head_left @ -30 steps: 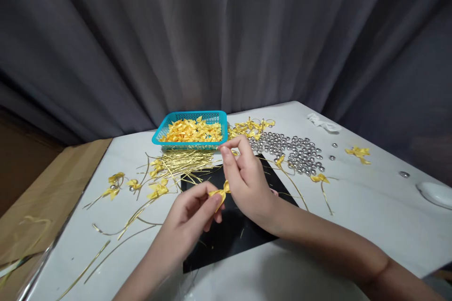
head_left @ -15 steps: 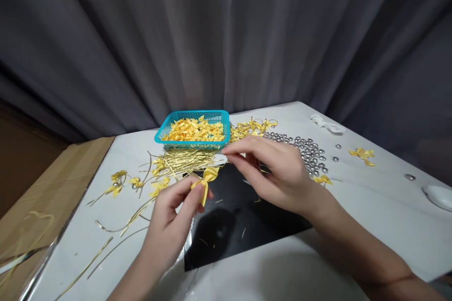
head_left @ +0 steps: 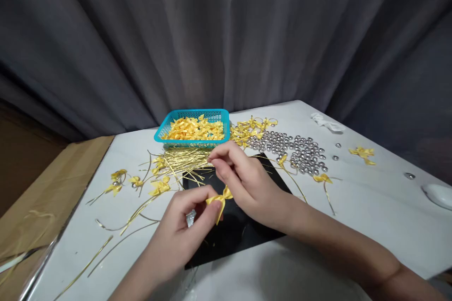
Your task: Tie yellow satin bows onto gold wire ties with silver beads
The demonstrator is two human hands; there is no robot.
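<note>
My left hand [head_left: 183,228] pinches a small yellow ribbon bow [head_left: 219,200] between thumb and fingertips, above a black sheet [head_left: 243,225] on the white table [head_left: 353,207]. A silvery bit [head_left: 190,217] shows under its fingers. My right hand [head_left: 247,181] is right beside the bow, its fingers curled and pinched together; what they hold is too thin to make out. Behind the hands lies a heap of thin gold wires [head_left: 183,160]. Further back stands a teal basket [head_left: 165,127] full of yellow bows.
Silver beads [head_left: 300,150] lie heaped at the right of the black sheet, with a few strays and bows further right. Finished bows with gold wires [head_left: 116,183] lie scattered at the left. A cardboard sheet [head_left: 38,197] borders the table's left edge. A grey curtain hangs behind.
My right hand drew back from the gold wires to the bow. My left hand moved the bow slightly right and lower, back over the black sheet.
</note>
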